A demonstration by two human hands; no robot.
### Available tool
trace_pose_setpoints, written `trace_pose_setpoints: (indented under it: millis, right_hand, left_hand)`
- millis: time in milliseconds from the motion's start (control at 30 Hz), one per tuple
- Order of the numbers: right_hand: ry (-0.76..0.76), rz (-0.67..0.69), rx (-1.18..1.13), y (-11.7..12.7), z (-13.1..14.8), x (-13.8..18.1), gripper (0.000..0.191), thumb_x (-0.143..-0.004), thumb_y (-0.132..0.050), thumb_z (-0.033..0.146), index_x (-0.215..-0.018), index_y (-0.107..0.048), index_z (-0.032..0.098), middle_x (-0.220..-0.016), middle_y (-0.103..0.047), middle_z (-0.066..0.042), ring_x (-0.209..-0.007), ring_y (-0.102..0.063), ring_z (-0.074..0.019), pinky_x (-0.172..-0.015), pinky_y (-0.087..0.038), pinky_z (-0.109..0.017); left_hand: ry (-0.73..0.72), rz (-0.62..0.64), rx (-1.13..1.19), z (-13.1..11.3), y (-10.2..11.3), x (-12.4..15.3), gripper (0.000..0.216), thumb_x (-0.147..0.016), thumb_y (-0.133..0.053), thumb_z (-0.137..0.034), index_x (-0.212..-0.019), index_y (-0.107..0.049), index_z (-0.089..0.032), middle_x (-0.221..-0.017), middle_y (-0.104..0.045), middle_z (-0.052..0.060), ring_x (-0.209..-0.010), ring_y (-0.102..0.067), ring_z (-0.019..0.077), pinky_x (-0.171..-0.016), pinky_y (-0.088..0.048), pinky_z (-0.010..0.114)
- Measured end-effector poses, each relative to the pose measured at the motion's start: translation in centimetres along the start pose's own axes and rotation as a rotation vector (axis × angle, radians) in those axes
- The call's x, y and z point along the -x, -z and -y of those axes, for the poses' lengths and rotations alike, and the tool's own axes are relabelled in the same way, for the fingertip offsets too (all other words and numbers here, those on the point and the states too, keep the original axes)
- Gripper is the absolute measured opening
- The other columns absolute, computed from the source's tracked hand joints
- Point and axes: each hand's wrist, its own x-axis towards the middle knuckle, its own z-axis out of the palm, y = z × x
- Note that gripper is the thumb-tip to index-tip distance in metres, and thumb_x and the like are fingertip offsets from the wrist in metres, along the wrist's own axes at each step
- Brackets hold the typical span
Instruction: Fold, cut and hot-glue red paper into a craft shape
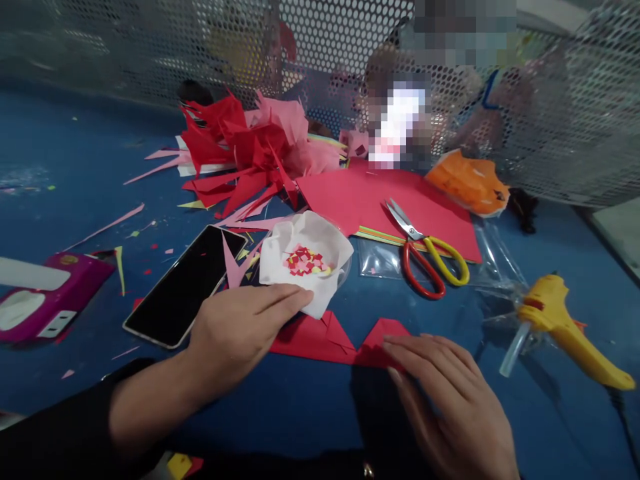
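Note:
A strip of folded red paper [320, 340] lies on the blue table, with two pointed parts and a notch between them. My right hand [450, 393] rests flat over its right part, fingers stretched out. My left hand [245, 333] reaches across its left part with the fingers pressed together. The fingertips overlap the near edge of a white paper lining [325, 300] in a small clear bowl [344, 272]. Whether they pinch the lining or the red paper is hidden. Small red, pink and yellow paper bits [305, 260] lie inside the lining.
A phone [180, 287] and a purple device [60, 293] lie left. Scissors [425, 250] rest on red sheets [380, 200] and a plastic sleeve. A yellow glue gun [565, 327] lies right. Paper scraps [250, 147] and an orange packet [473, 183] sit before the mesh panel [345, 27].

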Motion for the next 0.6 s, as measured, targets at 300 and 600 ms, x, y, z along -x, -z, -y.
trace_pose_setpoints:
  millis: [300, 600]
  right_hand:
    - [0.161, 0.003, 0.074, 0.0, -0.8, -0.2, 0.02, -0.1, -0.048, 0.023, -0.102, -0.067, 0.019, -0.09, -0.079, -0.002, -0.079, -0.075, -0.0134, -0.08, -0.05, -0.029]
    - [0.221, -0.089, 0.084, -0.6, -0.7, -0.3, 0.024, -0.103, -0.043, 0.025, -0.1, -0.066, 0.019, -0.085, -0.078, -0.001, -0.074, -0.074, -0.013, -0.077, -0.049, -0.029]
  left_hand:
    - [0.031, 0.017, 0.109, -0.5, 0.6, -2.1, 0.025, -0.096, -0.05, -0.009, -0.111, -0.068, -0.019, -0.104, -0.078, 0.004, -0.095, -0.074, 0.0134, -0.082, -0.06, 0.024]
    - [0.364, -0.352, 0.139, -0.1, 3.3, -3.3, 0.018, -0.096, -0.054, -0.021, -0.101, -0.072, -0.021, -0.087, -0.077, 0.001, -0.07, -0.07, 0.0123, -0.067, -0.056, 0.024]
